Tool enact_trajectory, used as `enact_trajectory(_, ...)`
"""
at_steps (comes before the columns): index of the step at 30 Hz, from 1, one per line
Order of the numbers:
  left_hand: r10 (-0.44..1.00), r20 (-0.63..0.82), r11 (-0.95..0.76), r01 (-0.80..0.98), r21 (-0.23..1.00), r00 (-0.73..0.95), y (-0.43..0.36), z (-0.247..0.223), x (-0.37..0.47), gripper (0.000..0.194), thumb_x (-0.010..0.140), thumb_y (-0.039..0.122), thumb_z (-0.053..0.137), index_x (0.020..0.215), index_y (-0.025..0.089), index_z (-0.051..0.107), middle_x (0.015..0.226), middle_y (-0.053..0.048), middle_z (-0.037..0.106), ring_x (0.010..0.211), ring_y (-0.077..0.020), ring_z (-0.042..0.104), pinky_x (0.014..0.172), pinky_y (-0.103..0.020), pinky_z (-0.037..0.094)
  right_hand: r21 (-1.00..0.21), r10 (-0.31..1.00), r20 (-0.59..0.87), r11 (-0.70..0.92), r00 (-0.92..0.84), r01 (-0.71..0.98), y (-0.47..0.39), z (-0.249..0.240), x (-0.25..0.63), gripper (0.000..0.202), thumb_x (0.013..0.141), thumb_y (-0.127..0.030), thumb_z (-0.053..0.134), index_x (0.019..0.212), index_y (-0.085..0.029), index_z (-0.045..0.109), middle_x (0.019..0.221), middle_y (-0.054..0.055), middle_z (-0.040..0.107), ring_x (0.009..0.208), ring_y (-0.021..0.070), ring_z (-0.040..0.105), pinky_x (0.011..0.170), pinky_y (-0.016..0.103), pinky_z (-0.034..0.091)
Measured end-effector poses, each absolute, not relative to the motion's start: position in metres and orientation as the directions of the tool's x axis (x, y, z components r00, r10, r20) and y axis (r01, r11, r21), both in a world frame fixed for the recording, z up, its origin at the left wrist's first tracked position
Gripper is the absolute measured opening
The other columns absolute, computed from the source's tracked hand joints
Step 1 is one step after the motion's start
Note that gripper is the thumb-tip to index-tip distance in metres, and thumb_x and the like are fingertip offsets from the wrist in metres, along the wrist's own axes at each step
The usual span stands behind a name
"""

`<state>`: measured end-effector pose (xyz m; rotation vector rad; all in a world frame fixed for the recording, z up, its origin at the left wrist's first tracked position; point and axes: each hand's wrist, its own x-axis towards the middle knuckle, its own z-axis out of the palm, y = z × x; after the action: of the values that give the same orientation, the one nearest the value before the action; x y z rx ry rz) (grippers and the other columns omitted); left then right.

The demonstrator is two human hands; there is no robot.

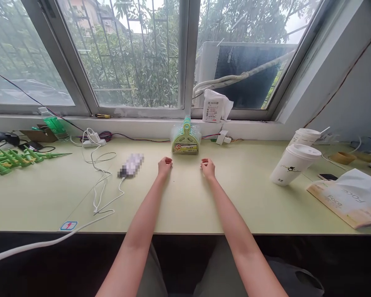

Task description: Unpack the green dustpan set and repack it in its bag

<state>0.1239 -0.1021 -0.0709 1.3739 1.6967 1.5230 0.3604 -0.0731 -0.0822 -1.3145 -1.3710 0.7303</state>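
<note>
My left hand [165, 165] and my right hand [207, 166] rest on the pale green desk [222, 206], fingers curled in, holding nothing. Just beyond and between them a small green dustpan-and-brush set in clear wrap [185, 138] leans upright at the back of the desk by the window sill. A phone [131, 165] on a white charging cable [102, 185] lies to the left of my left hand.
Two white lidded paper cups [292, 165] stand at the right, with a paper bag [346, 198] and a dark phone [327, 177] beyond. Green plastic pieces [15, 159], a green bottle [54, 123] and a power strip [94, 142] sit at the left. A white packet [214, 106] lies on the sill.
</note>
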Motion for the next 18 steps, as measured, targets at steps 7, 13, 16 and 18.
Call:
enact_trajectory(7,0.864,0.246,-0.073,0.374,0.925,-0.440,-0.094,-0.074,0.116,0.016,0.061,0.004,0.058,0.067,0.019,0.058,0.080,-0.005,0.068,0.083,-0.0191,0.066,0.077,-0.031,0.051,-0.893,0.896,0.333,0.200,0.294,0.404,-0.059,-0.075,0.350,0.034,0.076,-0.017,0.045,0.110,-0.021,0.045,0.120,0.012,0.049,0.078,0.0158,0.059,0.075,0.033,0.048)
enact_trajectory(13,0.876,0.237,-0.082,0.355,0.931,-0.420,-0.085,-0.075,0.117,0.016,0.063,0.004,0.057,0.068,0.019,0.059,0.083,-0.004,0.069,0.084,-0.0178,0.066,0.074,-0.028,0.052,-0.797,0.859,0.448,0.256,0.250,0.547,-0.020,-0.039,0.341,0.033,0.079,-0.024,0.051,0.110,-0.021,0.043,0.121,0.013,0.049,0.091,0.0203,0.056,0.084,0.035,0.044)
enact_trajectory(16,0.877,0.237,-0.086,0.349,0.933,-0.418,-0.083,-0.076,0.117,0.018,0.063,0.003,0.056,0.070,0.019,0.060,0.085,-0.005,0.069,0.085,-0.0177,0.066,0.075,-0.028,0.052,-0.746,0.901,0.414,0.257,0.126,0.615,-0.004,-0.027,0.340,0.033,0.080,-0.029,0.053,0.111,-0.022,0.044,0.116,0.011,0.053,0.096,0.0224,0.056,0.082,0.035,0.045)
enact_trajectory(18,0.871,0.250,-0.100,0.345,0.933,-0.424,-0.083,-0.077,0.117,0.019,0.064,0.002,0.055,0.071,0.019,0.061,0.089,-0.005,0.068,0.088,-0.0176,0.065,0.077,-0.029,0.052,-0.690,0.918,0.391,0.245,0.066,0.681,0.002,-0.023,0.340,0.035,0.081,-0.032,0.054,0.112,-0.022,0.043,0.115,0.011,0.054,0.100,0.0247,0.055,0.081,0.036,0.044)
